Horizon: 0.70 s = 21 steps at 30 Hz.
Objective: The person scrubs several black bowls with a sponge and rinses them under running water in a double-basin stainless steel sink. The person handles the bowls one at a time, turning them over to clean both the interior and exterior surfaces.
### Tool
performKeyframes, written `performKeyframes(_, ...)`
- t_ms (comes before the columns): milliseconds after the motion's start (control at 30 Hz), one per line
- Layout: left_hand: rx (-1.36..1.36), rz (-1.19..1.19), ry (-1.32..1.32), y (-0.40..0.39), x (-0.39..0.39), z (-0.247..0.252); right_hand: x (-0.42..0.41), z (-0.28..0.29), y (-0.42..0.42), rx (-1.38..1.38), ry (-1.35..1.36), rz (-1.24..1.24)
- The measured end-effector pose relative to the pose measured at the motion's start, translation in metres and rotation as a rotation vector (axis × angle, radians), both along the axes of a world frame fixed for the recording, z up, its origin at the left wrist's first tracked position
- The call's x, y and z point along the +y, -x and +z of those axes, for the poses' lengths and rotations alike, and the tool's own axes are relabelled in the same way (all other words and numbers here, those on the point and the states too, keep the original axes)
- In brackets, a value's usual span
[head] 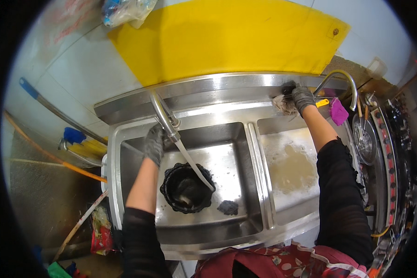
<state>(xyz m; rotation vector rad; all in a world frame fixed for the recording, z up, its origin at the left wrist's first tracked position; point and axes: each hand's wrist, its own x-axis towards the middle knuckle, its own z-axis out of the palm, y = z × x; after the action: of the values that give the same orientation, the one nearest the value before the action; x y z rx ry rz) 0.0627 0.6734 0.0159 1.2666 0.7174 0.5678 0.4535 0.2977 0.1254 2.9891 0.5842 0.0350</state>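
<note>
My left hand point(154, 143), in a dark glove and blurred, is beside the left metal faucet point(164, 116); the faucet hides its fingertips. From that spout a stream of water point(194, 165) falls into a black basin with a scalloped rim point(167, 190), standing in the left sink bowl point(226, 163). A dark scouring pad point(228, 207) lies on the bowl's floor near it. My right hand point(302, 97), gloved too, reaches to the back ledge by a dark object point(287, 87) and a greyish-brown matted scrubber point(284, 105). Its grip is hidden.
Cloudy, foamy water point(292, 166) stands in the right sink bowl. Behind it are a second faucet point(351, 83), a purple cloth point(338, 112) and a yellow handle point(322, 103). A metal strainer point(365, 142) lies farther right. An orange hose point(62, 161) runs along the left.
</note>
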Motion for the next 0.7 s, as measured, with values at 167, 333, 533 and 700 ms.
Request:
performKeyframes(167,-0.080,-0.165,0.445,0.040,-0.122,0.030,-0.015,0.005,0.034,0.037,0.181,0.076)
performKeyframes(333,-0.078,-0.376,0.643,0.043,-0.179,0.035,-0.034,-0.010,0.037,-0.103,0.073,0.217)
performKeyframes(533,-0.217,-0.327,0.741,0.046,-0.195,0.043,-0.045,-0.046,0.021,-0.139,0.232,0.105)
performKeyframes(700,-0.281,-0.194,0.778,0.051,-0.194,0.050,-0.028,-0.008,0.080,-0.220,0.115,0.400)
